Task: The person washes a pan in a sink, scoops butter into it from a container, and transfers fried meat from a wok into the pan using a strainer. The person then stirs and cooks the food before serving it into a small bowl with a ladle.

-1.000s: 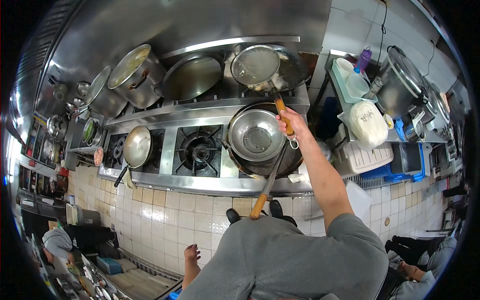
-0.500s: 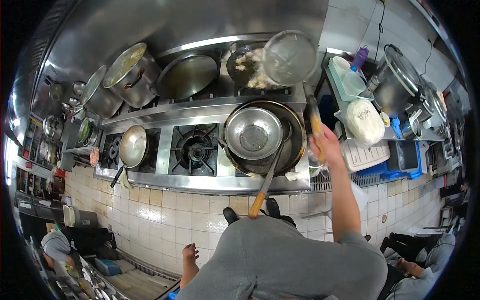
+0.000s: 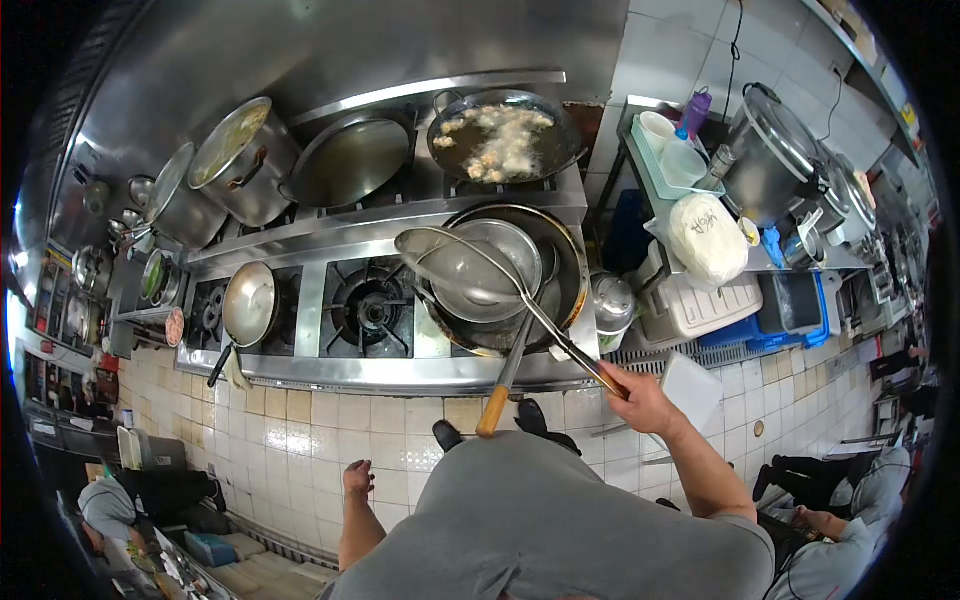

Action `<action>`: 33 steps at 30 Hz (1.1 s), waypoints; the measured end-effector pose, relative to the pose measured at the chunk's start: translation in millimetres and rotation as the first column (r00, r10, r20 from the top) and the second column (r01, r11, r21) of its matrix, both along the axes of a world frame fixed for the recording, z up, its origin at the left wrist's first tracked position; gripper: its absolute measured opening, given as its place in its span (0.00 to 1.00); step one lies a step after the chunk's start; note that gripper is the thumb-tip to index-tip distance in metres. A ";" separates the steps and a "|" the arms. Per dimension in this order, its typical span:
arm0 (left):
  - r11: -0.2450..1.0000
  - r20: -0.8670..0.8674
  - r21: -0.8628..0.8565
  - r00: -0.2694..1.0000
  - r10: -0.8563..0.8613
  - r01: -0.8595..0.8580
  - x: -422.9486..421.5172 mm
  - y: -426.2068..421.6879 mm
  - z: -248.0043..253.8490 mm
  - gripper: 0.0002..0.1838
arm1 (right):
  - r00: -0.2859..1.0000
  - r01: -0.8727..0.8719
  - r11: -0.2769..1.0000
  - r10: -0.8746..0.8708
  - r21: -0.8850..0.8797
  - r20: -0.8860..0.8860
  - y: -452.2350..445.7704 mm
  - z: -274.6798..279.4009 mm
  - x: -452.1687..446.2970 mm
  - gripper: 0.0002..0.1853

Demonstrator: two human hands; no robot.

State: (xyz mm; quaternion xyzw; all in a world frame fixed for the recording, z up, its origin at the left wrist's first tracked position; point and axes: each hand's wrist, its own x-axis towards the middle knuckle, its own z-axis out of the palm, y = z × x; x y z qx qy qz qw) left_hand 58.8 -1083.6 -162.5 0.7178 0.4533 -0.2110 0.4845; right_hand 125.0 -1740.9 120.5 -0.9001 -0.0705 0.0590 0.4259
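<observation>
My right hand [image 3: 641, 400] is closed round the long handle of a round mesh skimmer [image 3: 562, 342]. The skimmer's head is tilted above a perforated metal bowl [image 3: 500, 305], which sits in a large dark wok [image 3: 572, 235]. A ladle [image 3: 492, 408] with a wooden grip leans out of that wok toward me. Behind, pale battered pieces [image 3: 512, 150] fry in a clump in a wok of oil [image 3: 450, 162]. Low at my left side hangs my left hand [image 3: 358, 477], fingers loosely curled and apart, holding nothing visible.
Left of the large wok are a burner [image 3: 370, 310] and a small pan [image 3: 250, 303]. An oil-filled wok [image 3: 352, 165] and tall pots [image 3: 250, 175] line the back. To the right, a shelf bears a white bag [image 3: 705, 240]. Other people [image 3: 845, 510] are at both lower sides.
My right hand has drawn the skimmer back from the frying wok, down and left over the metal bowl. The frying pieces are now uncovered. My left hand stays low at my side.
</observation>
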 end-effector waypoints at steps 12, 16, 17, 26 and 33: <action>0.995 0.094 0.020 0.991 0.095 -0.097 -30.5 -11.7 7.6 0.27 | 0.919 0.343 0.888 -0.385 0.307 0.087 -10.8 -7.4 117.6 0.24; 0.987 0.003 -0.035 0.987 0.159 -0.159 -80.5 -9.6 -14.9 0.26 | 0.759 0.400 0.890 -0.456 0.220 0.465 -17.6 -14.1 234.7 0.21; 0.978 -0.057 -0.067 0.980 0.193 -0.196 -94.6 -9.0 -18.6 0.25 | 0.655 0.448 0.889 -0.396 0.090 0.643 -22.0 -20.0 261.0 0.20; 0.973 -0.099 0.028 0.969 -0.226 0.230 -214.1 4.4 -92.9 0.23 | 0.873 0.460 0.730 -0.475 0.505 -0.109 21.7 17.0 235.9 0.04; 0.392 -0.504 0.068 0.371 -0.780 0.917 -223.6 13.0 -99.6 0.29 | 0.911 0.406 0.859 -0.354 0.313 -0.212 21.9 -6.6 244.0 0.07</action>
